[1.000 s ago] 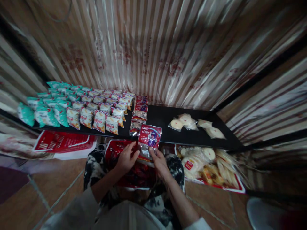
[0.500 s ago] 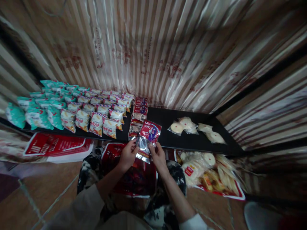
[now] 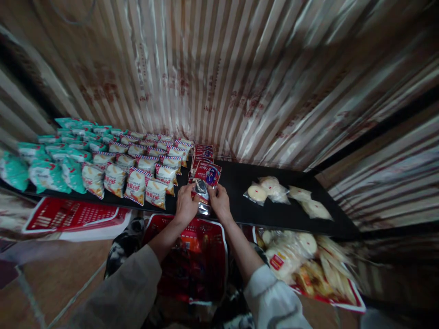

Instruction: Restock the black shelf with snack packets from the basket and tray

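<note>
Between my two hands is a red and silver snack packet [image 3: 207,173], held low over the black shelf [image 3: 236,201]. My left hand [image 3: 187,201] closes on its left edge, and my right hand [image 3: 220,202] grips the right edge. Behind it, more red packets [image 3: 203,151] lie in a column running to the back of the shelf; the held packet partly covers them. Just left of my left hand stand rows of white and yellow snack bags [image 3: 156,192]. A red basket [image 3: 224,256] with dark red and orange packets inside sits below, between my knees.
Teal bags [image 3: 48,175] fill the shelf's left end. Clear-wrapped pale round items [image 3: 257,193] and flat pale packs [image 3: 316,209] lie to the right. A basket of mixed packages [image 3: 291,260] stands below right, a red basket [image 3: 73,214] below left. Striped sheeting [image 3: 206,82] hangs behind.
Both hands have moved forward and slightly up with the packet, from above the basket to the column of red packets on the shelf. The packet now leans back more. The view has shifted slightly.
</note>
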`<state>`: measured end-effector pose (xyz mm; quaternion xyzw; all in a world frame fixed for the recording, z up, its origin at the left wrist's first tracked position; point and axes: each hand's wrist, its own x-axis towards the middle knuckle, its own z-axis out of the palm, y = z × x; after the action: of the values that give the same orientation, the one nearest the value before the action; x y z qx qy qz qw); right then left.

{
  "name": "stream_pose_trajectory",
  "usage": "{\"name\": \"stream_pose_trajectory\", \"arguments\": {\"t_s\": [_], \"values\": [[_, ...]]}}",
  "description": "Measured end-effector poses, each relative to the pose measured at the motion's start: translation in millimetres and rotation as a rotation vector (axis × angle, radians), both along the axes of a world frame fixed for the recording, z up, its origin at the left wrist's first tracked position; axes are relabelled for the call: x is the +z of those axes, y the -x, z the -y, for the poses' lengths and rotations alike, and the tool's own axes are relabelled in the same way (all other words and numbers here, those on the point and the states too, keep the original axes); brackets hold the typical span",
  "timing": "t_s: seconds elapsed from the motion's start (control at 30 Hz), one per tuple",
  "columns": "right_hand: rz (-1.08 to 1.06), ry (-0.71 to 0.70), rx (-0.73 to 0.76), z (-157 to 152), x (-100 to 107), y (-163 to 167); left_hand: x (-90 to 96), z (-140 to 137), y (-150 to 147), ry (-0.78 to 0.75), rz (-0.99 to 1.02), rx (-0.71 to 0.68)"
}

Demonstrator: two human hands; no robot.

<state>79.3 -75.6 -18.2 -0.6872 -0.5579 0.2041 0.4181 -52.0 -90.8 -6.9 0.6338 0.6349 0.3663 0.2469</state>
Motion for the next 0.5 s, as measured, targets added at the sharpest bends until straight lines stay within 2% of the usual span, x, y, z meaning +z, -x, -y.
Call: {"name": "stream_pose_trajectory", "arguments": {"t_s": [0.17, 0.33, 0.5], "values": [[0.018, 0.056, 0.031, -16.4, -5.9, -1.4, -2.4, -6.5, -4.0, 0.021, -0.156, 0.010], [0.016, 0.104, 0.067, -19.9, -17.0, -2.2, -7.8, -6.0, -4.7, 0.080, -0.266, 0.018], [-0.016, 0.104, 0.000, -19.9, -29.1, -1.1, -16.6, -6.2, -2.1, 0.062, -0.284, 0.036]]}}
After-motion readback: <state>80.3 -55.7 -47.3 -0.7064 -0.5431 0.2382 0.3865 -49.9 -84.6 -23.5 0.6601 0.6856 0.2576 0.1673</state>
